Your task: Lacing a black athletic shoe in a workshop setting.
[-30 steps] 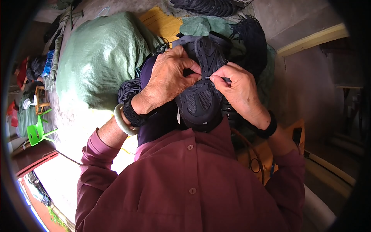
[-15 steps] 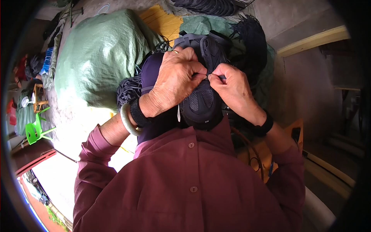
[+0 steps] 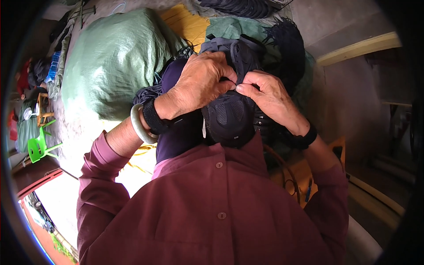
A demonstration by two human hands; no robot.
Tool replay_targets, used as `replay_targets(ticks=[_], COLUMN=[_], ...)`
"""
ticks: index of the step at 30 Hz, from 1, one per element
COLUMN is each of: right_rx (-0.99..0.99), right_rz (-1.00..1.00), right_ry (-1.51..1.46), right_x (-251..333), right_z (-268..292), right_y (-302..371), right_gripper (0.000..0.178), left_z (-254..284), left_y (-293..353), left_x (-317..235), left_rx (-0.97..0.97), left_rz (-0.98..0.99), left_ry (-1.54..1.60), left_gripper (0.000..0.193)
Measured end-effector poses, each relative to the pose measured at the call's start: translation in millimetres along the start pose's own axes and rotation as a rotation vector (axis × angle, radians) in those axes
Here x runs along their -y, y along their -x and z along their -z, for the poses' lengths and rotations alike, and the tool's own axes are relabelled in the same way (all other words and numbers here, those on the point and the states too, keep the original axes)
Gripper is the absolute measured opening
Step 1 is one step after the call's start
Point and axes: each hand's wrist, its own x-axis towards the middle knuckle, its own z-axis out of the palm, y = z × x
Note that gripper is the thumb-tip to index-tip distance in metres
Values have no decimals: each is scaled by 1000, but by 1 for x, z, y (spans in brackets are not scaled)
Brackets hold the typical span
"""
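Note:
A black shoe (image 3: 229, 125) with a mesh front lies in my lap, its toe toward me and its opening away. My left hand (image 3: 201, 76) is closed over the shoe's left side, thumb and forefinger pinched at the lacing area. Against it my right hand (image 3: 268, 91) is also closed, its thumb and forefinger pinching what looks like a dark shoelace. The fingertips of both hands meet and hide most of what they grip. One bundle of dark laces (image 3: 148, 93) hangs by my left leg, and a larger fringed bundle (image 3: 289, 46) lies beyond the shoe at right.
A big pale green sack (image 3: 119, 62) stands at the far left, beside a yellow sheet (image 3: 182, 21). Black curved pieces (image 3: 238, 6) are stacked at the back. A green plastic chair (image 3: 37, 146) is farther left. An orange-brown piece of furniture (image 3: 338, 150) stands by my right arm.
Both hands stay pinched at the same part of the shoe, with small finger shifts. My left forearm has moved slightly left, and my right wrist a little outward.

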Motion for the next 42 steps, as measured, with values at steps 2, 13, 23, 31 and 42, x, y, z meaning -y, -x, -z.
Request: replay_targets(ticks=[2, 13, 23, 31, 42], right_rx=[111, 367, 412, 352, 445], right_rz=[-19, -25, -62, -170, -1], right_ry=[-82, -53, -89, -87, 156], right_x=[-2, -9, -1, 6, 16], right_z=[4, 22, 27, 37, 54], right_y=[-3, -17, -21, -18, -10], right_gripper=[28, 31, 32, 20, 18], left_z=[2, 64, 394, 184, 54], left_y=[-2, -2, 231, 178, 59], left_x=[0, 1, 277, 229, 34], left_rx=[16, 50, -48, 80, 153], left_rz=[-49, -62, 1044, 495, 196], left_ry=[-90, -487, -1264, -436, 222], left_gripper=[19, 12, 28, 12, 22])
